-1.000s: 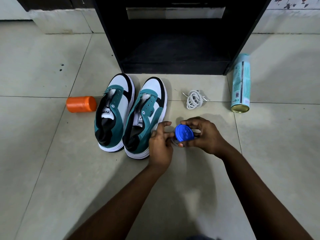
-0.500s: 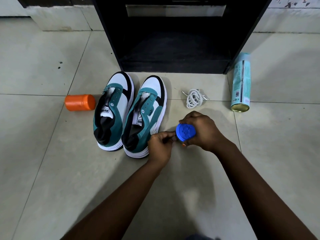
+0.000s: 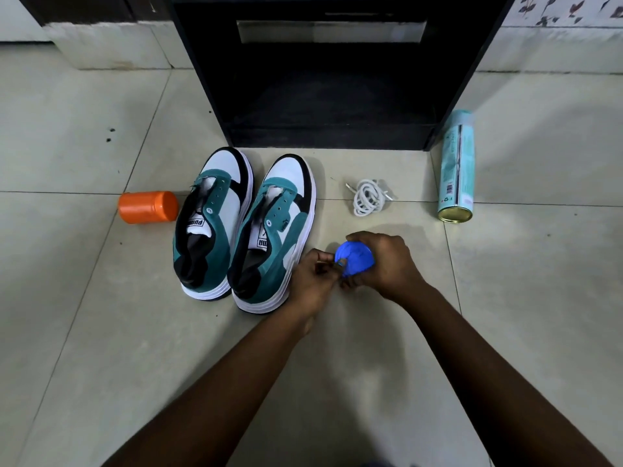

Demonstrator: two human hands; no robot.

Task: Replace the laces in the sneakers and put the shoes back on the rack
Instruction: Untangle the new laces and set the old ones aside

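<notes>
Two teal, white and black sneakers stand side by side on the tiled floor, the left sneaker (image 3: 210, 224) and the right sneaker (image 3: 271, 235), both with empty eyelets. A coil of white laces (image 3: 367, 196) lies to their right. My right hand (image 3: 384, 261) grips a round blue object (image 3: 354, 258) just right of the right sneaker's heel. My left hand (image 3: 313, 276) pinches something small at that blue object's left edge; what it is stays unclear. The black rack (image 3: 337, 133) stands behind the shoes.
An orange capped container (image 3: 148, 207) lies on its side left of the sneakers. A pale green spray can (image 3: 456, 166) lies beside the rack's right leg. Light floor tiles spread all around, with a low wall ledge (image 3: 111, 45) at back left.
Both hands stay together beside the right sneaker. My right hand has turned over the blue object and wrapped more of it. My left fingers have closed on its left edge.
</notes>
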